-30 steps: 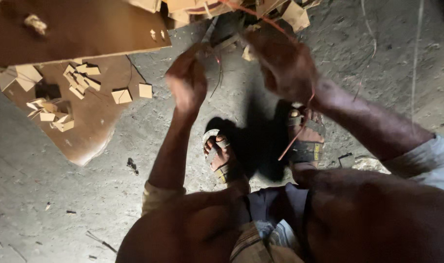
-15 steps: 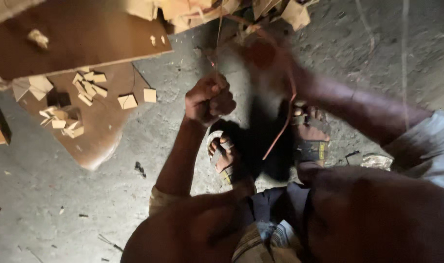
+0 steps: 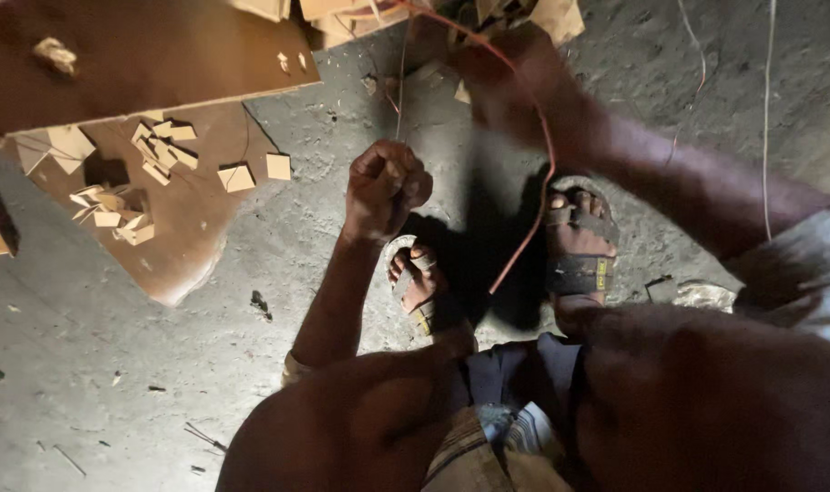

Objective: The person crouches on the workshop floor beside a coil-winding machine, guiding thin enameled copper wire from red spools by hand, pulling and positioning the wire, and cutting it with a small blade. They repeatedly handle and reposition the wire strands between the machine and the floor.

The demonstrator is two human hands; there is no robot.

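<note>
Two bare hands, left (image 3: 385,189) and right (image 3: 510,82); two dark strapped sandals (image 3: 579,251); one thin red wire (image 3: 533,191); two brown wooden boards (image 3: 160,55).

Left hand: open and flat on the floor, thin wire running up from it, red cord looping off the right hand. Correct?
Not quite. In the head view the left hand is a closed fist held above the floor. The thin wire does run up from it, and the red cord loops off the right hand.
</note>
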